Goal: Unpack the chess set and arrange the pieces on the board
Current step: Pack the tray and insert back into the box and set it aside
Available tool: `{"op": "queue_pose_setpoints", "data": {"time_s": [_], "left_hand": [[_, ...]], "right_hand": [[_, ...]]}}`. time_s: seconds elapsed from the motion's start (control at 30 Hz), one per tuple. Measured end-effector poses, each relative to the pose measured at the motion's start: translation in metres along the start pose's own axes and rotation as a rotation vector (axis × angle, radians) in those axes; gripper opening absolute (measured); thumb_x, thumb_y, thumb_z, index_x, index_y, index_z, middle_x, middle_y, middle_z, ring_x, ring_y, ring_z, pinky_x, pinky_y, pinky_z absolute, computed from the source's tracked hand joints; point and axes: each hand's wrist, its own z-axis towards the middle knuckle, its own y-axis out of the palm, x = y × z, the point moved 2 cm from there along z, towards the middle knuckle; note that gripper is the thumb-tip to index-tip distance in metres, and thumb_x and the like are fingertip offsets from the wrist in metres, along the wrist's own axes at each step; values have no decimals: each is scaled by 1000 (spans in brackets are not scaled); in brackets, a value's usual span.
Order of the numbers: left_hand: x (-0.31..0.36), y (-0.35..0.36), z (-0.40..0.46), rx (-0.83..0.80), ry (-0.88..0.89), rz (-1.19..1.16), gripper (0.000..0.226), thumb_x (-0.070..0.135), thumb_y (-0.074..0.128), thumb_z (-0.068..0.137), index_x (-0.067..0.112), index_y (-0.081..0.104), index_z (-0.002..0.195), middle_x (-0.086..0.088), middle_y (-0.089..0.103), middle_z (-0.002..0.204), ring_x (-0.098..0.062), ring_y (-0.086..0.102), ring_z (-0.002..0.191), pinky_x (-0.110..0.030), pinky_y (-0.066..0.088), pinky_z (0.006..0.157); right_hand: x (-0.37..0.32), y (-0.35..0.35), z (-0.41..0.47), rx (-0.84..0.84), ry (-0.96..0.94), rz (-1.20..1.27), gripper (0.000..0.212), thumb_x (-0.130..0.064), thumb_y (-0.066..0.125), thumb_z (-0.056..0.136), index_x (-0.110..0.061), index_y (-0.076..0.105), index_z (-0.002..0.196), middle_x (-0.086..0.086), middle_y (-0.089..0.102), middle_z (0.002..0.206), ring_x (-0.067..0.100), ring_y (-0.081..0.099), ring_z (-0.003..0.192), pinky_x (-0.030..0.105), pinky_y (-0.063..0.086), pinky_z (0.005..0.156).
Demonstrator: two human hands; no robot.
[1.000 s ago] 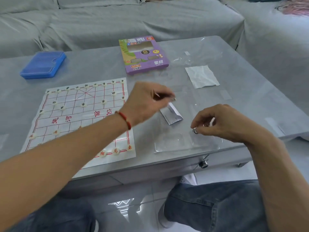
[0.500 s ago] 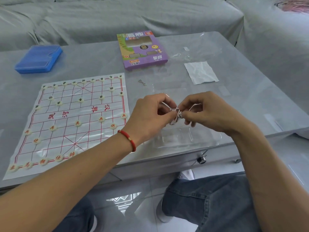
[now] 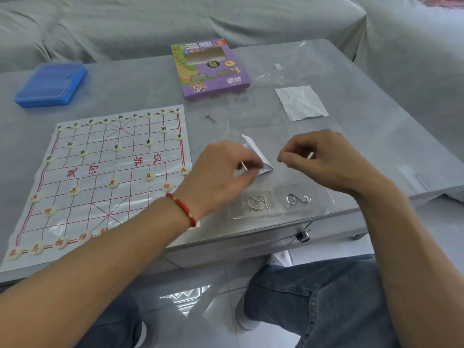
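Note:
The paper chess board lies flat at the table's left, with round cream pieces set in rows on both sides. The purple chess set box sits behind it. To the right of the board, my left hand has its fingers curled and pinches a thin pale sliver, likely wire. A short gap away, my right hand pinches a small pale bit between curled fingers. Neither hand touches the board or a chess piece. A folded white slip lies between the hands.
Two bent-wire puzzles lie on a clear plastic bag at the table's front edge. A small wire link, a white paper square, crumpled clear wrap and a blue plastic case also lie on the table.
My hands, which met over a wire puzzle half a second ago, have drawn apart. Wire puzzles now show on the clear bag below them.

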Motion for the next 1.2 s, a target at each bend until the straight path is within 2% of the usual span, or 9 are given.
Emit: {"op": "queue_pose_setpoints", "data": {"time_s": [0.13,0.3,0.47,0.7,0.8,0.87,0.97,1.07,1.2], "left_hand": [[-62,-9,50,168,-241,131,17,9,64,86,13,78,96,-2,76,93,-17,67,84,-22,48,84],[-123,-4,111,-1,-357,424,39,-4,56,86,10,68,121,-13,63,126,-35,55,123,-37,42,105],[-133,-3,131,-118,-295,528,25,-6,59,86,7,76,99,-13,72,106,-34,64,104,-36,49,90],[-117,-5,118,-158,-332,705,24,-1,55,92,-5,61,115,-27,62,117,-43,58,111,-46,47,92],[-91,-22,107,37,-356,594,25,-1,53,94,0,61,117,-23,60,120,-39,56,111,-43,44,92],[-55,-24,91,96,-254,367,18,3,56,94,6,65,110,-13,64,113,-31,59,107,-34,41,89],[10,-4,55,-194,-35,67,12,7,65,90,12,70,99,4,66,91,-16,61,88,-23,44,80],[40,26,38,-394,22,63,12,10,69,86,19,73,94,8,67,87,-9,60,81,-22,48,78],[48,47,39,-409,37,72,11,13,72,83,22,77,88,8,74,85,-9,64,80,-27,54,79]], "right_hand": [[-10,23,25,92,-31,-9,14,-22,63,87,-27,75,85,-15,70,74,1,62,74,16,47,69],[-13,30,50,134,-42,-46,18,-18,59,86,-25,75,90,-19,66,74,-2,59,71,23,49,70],[-2,27,55,158,7,-30,19,-20,58,88,-26,75,93,-19,66,77,-1,60,74,17,45,67],[1,21,49,178,58,-2,18,-22,58,88,-28,75,91,-15,71,84,3,63,78,21,48,70],[1,14,42,228,60,12,18,-21,58,88,-27,76,90,-15,71,83,4,64,77,20,50,74],[1,7,38,286,83,36,18,-20,59,87,-27,76,88,-16,70,77,3,64,72,16,48,71],[5,-2,34,360,132,91,18,-21,59,83,-26,77,85,-17,68,70,8,68,70,26,55,79],[9,-7,27,374,173,128,20,-21,57,81,-28,76,83,-12,72,72,13,69,74,32,55,89],[8,-5,17,342,181,158,22,-15,56,84,-26,76,86,-7,74,74,14,68,68,13,51,65]]}}
